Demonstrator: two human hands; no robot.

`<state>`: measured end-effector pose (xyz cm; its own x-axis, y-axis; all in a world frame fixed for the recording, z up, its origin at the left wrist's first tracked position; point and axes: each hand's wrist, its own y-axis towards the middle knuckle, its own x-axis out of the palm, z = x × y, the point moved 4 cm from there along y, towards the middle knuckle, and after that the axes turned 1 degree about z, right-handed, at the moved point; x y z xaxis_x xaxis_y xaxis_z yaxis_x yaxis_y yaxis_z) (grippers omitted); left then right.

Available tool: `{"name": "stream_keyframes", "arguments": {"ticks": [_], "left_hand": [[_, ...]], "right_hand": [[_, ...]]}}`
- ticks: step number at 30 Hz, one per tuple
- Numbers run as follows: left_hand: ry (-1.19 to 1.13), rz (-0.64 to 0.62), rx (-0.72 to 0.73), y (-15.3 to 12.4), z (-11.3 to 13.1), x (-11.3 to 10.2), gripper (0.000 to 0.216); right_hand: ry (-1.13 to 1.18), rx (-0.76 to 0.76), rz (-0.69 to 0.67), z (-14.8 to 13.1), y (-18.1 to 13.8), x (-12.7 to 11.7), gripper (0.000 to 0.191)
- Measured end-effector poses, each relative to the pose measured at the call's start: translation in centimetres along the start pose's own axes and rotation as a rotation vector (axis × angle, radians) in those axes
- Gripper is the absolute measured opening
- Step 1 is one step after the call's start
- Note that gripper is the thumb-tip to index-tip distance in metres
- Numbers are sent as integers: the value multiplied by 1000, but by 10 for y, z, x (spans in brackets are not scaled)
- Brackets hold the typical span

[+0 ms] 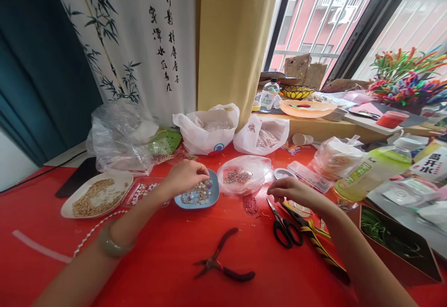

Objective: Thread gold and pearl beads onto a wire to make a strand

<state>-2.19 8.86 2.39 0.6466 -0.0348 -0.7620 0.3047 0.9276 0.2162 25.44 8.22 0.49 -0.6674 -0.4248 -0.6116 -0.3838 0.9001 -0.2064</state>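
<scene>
- Head view: red counter [157, 265], blue tray [215, 183] on it.
- Left hand [185, 176] over that tray, right hand [295, 191] beyond; can't tell whether either grip holds anything.
- Beads [198, 194] in the tray: picking seems underway, calling for a precise pinch.

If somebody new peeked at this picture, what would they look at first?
Probably the bright red table, with the pliers lying spread open at its near middle. Next, perhaps, the left hand at the blue dish of beads, beyond the pliers. The colourful bunch by the window, far right, stands out too.
</scene>
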Motion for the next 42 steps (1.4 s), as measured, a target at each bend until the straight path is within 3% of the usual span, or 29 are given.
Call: {"name": "stream_keyframes", "arguments": {"ticks": [6, 11, 22, 26, 32, 35, 37, 39, 42], "left_hand": [[-16, -218, -117, 5, -28, 5, 17], [7, -411, -118, 4, -35, 3, 20], [262, -581, -49, -7, -29, -14, 21], [329, -581, -2, -9, -20, -17, 20], [351, -619, 39, -15, -4, -14, 18], [370, -594, 105, -22, 14, -10, 18], [389, -569, 163, -28, 28, -5, 18], [409, -542, 224, -34, 42, 0, 17], [449, -536, 294, -44, 53, 6, 17]], "right_hand": [[-87, 63, -29, 17, -2, -12, 23], [-152, 107, -125, 22, -4, -6, 25], [-241, 149, -150, 33, -5, -6, 17], [-247, 125, -79, 26, -8, -11, 18], [-222, 48, 189, 6, -7, -20, 28], [-159, -36, 291, -21, -7, -3, 28], [-96, -107, 299, -42, -10, 23, 26], [57, -208, 202, -62, -14, 59, 23], [74, -249, 135, -80, -23, 106, 17]]}}
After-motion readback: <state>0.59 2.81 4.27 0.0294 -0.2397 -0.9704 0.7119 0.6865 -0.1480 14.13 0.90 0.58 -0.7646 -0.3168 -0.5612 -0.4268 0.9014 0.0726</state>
